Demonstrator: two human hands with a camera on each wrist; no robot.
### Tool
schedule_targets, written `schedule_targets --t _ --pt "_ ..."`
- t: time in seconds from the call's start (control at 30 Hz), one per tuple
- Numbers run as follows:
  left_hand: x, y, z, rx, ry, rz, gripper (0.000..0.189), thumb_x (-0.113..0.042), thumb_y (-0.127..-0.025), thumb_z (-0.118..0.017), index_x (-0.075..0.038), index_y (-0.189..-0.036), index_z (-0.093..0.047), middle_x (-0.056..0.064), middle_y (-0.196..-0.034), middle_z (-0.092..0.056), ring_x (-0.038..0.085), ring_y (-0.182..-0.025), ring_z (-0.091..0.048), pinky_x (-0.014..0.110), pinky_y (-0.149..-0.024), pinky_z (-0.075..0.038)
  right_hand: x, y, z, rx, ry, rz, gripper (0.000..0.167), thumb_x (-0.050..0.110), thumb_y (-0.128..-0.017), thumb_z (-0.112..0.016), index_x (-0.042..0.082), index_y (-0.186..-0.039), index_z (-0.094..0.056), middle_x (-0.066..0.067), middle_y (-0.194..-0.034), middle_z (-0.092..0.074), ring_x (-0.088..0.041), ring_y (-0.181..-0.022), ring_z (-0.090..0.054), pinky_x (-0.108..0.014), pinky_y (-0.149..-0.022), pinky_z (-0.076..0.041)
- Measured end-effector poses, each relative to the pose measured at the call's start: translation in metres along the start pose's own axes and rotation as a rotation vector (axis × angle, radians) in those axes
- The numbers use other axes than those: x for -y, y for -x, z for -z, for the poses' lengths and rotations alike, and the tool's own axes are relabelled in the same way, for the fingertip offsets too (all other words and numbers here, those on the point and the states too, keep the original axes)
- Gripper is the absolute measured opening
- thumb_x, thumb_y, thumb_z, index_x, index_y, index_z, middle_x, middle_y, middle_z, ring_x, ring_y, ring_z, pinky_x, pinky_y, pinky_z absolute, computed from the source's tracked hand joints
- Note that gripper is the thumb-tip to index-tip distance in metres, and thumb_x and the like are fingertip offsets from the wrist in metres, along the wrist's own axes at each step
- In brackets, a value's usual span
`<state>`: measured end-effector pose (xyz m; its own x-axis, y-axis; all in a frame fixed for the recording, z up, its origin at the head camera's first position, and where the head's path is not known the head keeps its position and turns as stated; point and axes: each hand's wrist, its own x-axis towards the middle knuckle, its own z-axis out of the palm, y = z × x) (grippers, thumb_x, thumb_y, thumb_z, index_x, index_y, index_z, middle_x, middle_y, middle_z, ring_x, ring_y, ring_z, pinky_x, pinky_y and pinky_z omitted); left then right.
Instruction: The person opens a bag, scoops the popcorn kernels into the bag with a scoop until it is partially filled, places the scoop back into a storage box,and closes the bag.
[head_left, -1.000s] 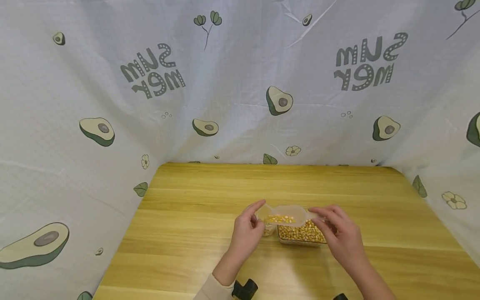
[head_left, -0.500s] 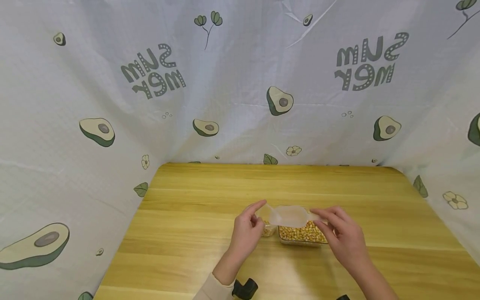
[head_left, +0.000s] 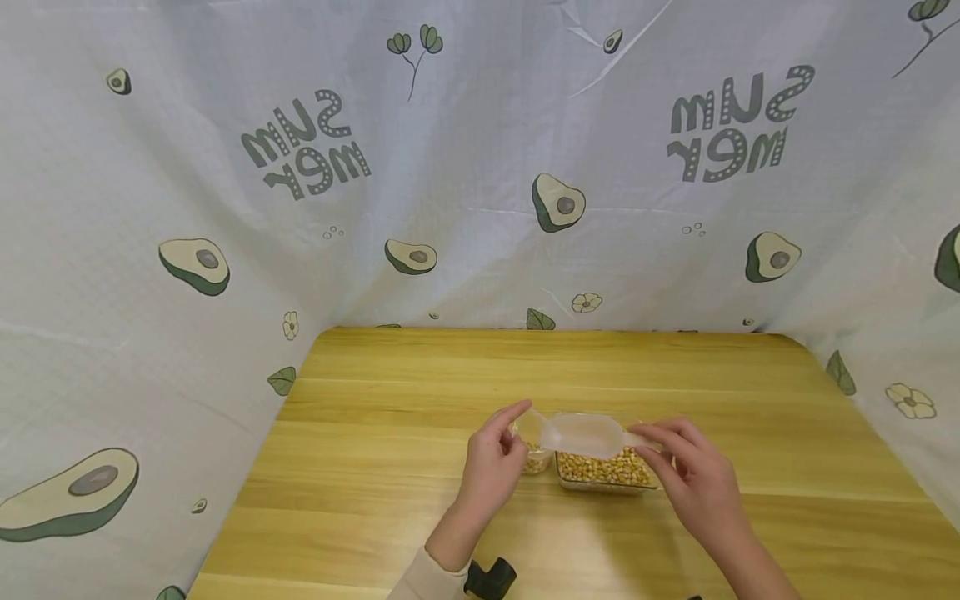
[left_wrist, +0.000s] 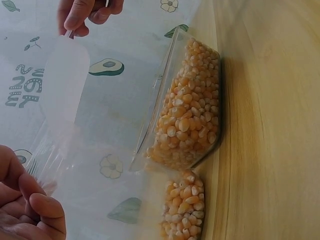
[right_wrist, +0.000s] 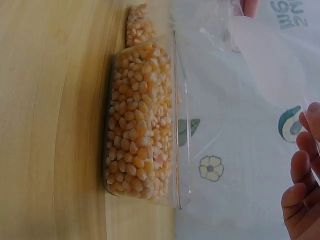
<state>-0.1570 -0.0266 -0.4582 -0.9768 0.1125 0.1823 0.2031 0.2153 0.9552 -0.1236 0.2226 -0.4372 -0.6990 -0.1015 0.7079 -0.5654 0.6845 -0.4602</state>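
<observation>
A thin clear plastic bag [head_left: 529, 427] stands on the table with corn kernels [left_wrist: 184, 207] in its bottom. My left hand [head_left: 491, 463] pinches the bag's upper edge between thumb and fingers, keeping its mouth spread. The frosted white scoop [head_left: 587, 435] lies level, its front end at the bag's mouth and no kernels showing in it. With thumb and fingers my right hand [head_left: 696, 477] pinches the scoop's handle. Below the scoop sits a clear rectangular container [right_wrist: 183, 125], filled with corn kernels [right_wrist: 137, 120] nearly to its rim.
The wood-patterned table [head_left: 360, 467] runs back to a white curtain [head_left: 480, 167] printed with avocados, which also hangs at both sides. A black object [head_left: 491, 577] sits by my left wrist.
The kernels lying in the scoop a second ago are gone from it. My right hand and the scoop have shifted slightly right; my left hand holds its place at the bag.
</observation>
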Motion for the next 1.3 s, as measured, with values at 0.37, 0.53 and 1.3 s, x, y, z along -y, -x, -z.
schedule_targets --t 0.37,0.53,1.3 --pt "-0.003 0.0 -0.002 -0.004 0.0 -0.001 0.052 0.009 -0.09 -0.048 -0.012 -0.135 -0.063 0.011 -0.11 -0.064 0.001 -0.052 -0.033 0.015 -0.047 -0.031 -0.01 0.011 0.009 -0.029 -0.071 -0.26 0.031 -0.011 -0.082 -0.072 0.009 -0.105 -0.077 0.021 -0.1 -0.062 0.013 -0.081 -0.056 -0.007 -0.064 -0.044" --pt "-0.006 -0.002 -0.002 -0.004 -0.003 -0.021 0.051 0.009 -0.093 -0.046 -0.012 -0.137 -0.062 0.017 -0.119 -0.065 0.001 -0.049 -0.03 0.015 -0.046 -0.031 -0.018 0.016 0.015 -0.039 -0.027 -0.326 0.027 -0.007 -0.084 -0.071 0.008 -0.106 -0.076 0.027 -0.102 -0.059 0.013 -0.081 -0.055 -0.007 -0.062 -0.045" --pt "-0.004 -0.004 -0.004 0.019 0.05 0.016 0.057 0.009 -0.089 -0.048 -0.017 -0.139 -0.06 0.006 -0.085 -0.055 0.002 -0.052 -0.032 0.013 -0.047 -0.029 -0.045 0.033 0.031 0.078 0.185 -0.291 0.023 -0.003 -0.084 -0.073 0.011 -0.103 -0.076 -0.005 -0.091 -0.064 0.016 -0.074 -0.048 -0.005 -0.058 -0.041"
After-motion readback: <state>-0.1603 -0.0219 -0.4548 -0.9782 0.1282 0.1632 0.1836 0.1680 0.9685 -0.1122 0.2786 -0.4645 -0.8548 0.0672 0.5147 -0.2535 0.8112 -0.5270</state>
